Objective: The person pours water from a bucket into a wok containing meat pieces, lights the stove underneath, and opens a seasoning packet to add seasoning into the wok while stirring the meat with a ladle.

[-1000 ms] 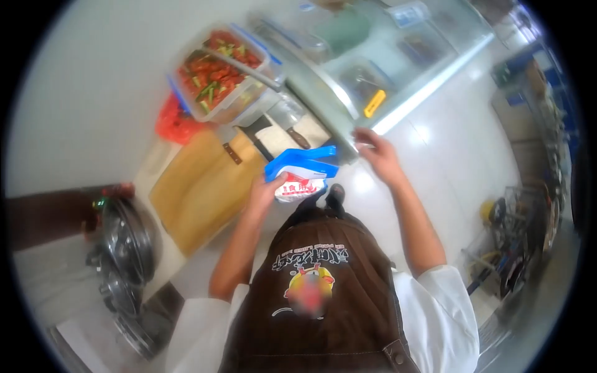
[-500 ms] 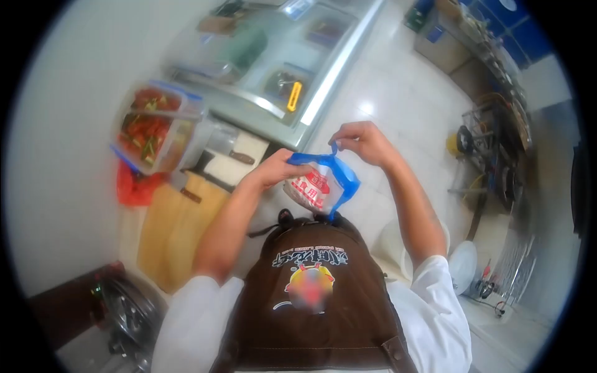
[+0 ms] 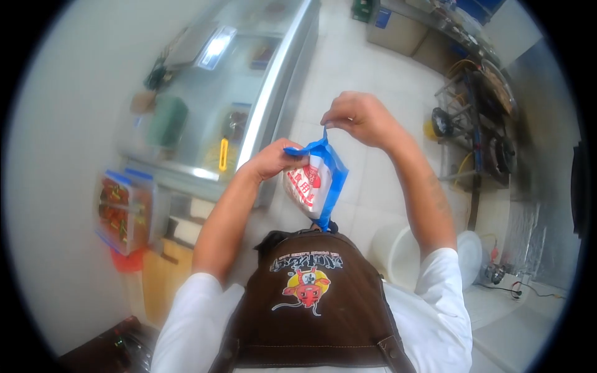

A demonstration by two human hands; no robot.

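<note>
A blue-and-white plastic bag with red print hangs in front of my brown apron. My left hand is closed on the bag's upper left edge, with the thumb on its front. Above the bag, my right hand pinches the tip of its blue top corner between thumb and fingers and stretches it upward. The bag is tilted, and its contents are hidden. Its lower end reaches the top of the apron.
On the left stands a glass-topped chest with a yellow handle. Below it are a clear container of red and green food and a wooden board. A white bucket and a cooking stand are on the right.
The view has turned right, so the chest and container sit farther left. Both hands keep hold of the bag; my right hand is a little higher, and the blue corner is drawn up.
</note>
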